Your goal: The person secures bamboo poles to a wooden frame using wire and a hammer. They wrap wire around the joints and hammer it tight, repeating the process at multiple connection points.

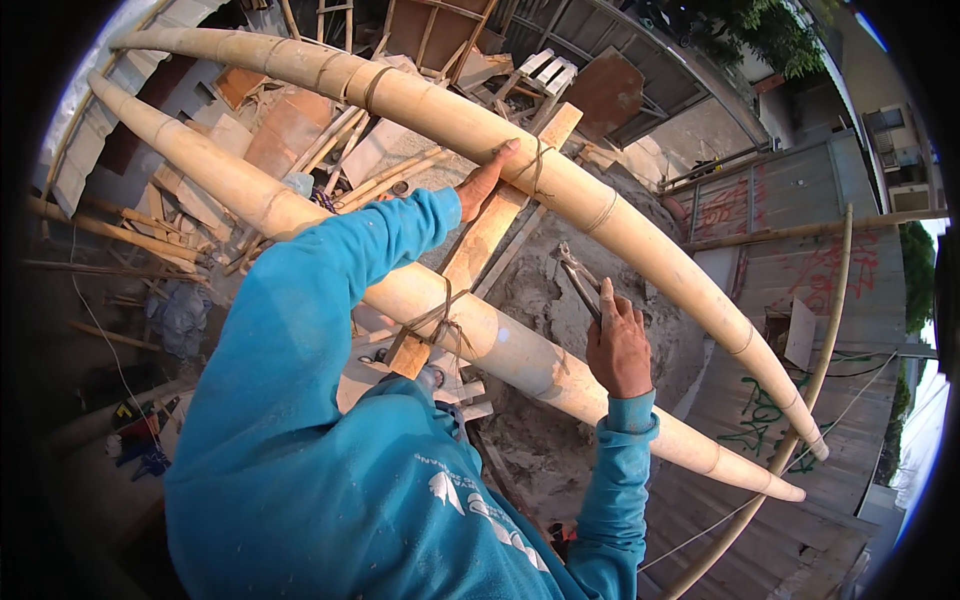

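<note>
My left hand (pixel 484 182) grips the far bamboo pole (pixel 620 225) beside a wire tie (pixel 540 168); its thumb lies on the pole and most fingers are hidden. That wire lashes the pole to a wooden plank (pixel 485 235) crossing beneath it. My right hand (pixel 621 347) is closed around the handles of metal pincers (pixel 575 275), index finger extended along them. The jaws point up and left, apart from the far pole. Nearer my body runs a second bamboo pole (pixel 520 350), bound to the same plank by twisted wire (pixel 442 318) with loose ends.
A thinner bamboo pole (pixel 835 330) stands slanted at right, by a corrugated metal wall (pixel 810 240). Far below, the ground (pixel 530 285) is grey and rough. Scrap boards (pixel 290 130) and poles lie piled at left. A thin cord (pixel 735 510) stretches across the lower right.
</note>
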The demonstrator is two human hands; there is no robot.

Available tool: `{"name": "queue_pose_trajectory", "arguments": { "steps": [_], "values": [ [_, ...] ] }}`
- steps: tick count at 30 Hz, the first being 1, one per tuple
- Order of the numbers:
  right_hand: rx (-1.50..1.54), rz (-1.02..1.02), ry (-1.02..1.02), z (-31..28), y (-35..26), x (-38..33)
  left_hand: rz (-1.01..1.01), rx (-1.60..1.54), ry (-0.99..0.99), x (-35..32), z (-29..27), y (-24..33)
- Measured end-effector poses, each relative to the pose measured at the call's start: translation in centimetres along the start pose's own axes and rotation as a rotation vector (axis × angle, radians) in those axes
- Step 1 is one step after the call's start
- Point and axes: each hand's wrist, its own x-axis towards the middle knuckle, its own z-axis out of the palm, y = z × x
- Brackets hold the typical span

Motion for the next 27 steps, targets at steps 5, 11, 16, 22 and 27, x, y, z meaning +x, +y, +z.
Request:
{"name": "queue_pose_trajectory", "arguments": {
  "steps": [5, 11, 16, 22, 27],
  "values": [
    [-0.052, 0.157, -0.064, 3.8, -1.4, 5.6, 0.017, -0.026, -0.019, 1.6, -0.6, -1.2],
    [-0.004, 0.274, -0.172, 4.9, -3.3, 8.3, 0.032, -0.031, -0.027, 1.3, -0.8, -1.1],
    [0.017, 0.265, -0.198, 5.6, -3.5, 9.1, 0.049, -0.019, -0.018, 1.6, -1.3, -1.4],
    [-0.089, 0.323, -0.135, 5.5, -4.1, 10.0, 0.070, -0.026, -0.014, 2.2, -0.6, -1.8],
    [-0.173, 0.338, -0.125, 3.3, -5.9, 10.8, 0.047, -0.038, -0.031, 1.2, -0.8, -1.0]
  ]
}}
